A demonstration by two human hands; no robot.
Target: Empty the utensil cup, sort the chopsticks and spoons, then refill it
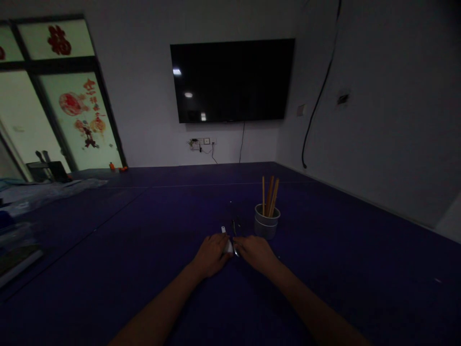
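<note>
My left hand (213, 253) rests on the dark purple table surface, its fingers closed over a white utensil (228, 247). The utensil's narrow handle, with a hole at its end, sticks out past my fingertips; it looks like a spoon, partly hidden. Close beside it, my right hand (256, 251) has its fingers closed at a metal spoon (236, 251), whose shiny end shows between the hands and whose thin handle points away from me. Just beyond my right hand stands a grey cup (265, 228) holding several wooden chopsticks (271, 197), upright and slightly tilted.
Another thin dark piece (238, 221) lies beyond the spoon. Clear plastic sheeting (54, 193) and a tray-like thing (19, 266) are at the left. Small orange items (112, 166) sit at the far edge. A television (234, 81) hangs on the wall; a black cable (317, 103) dangles at right.
</note>
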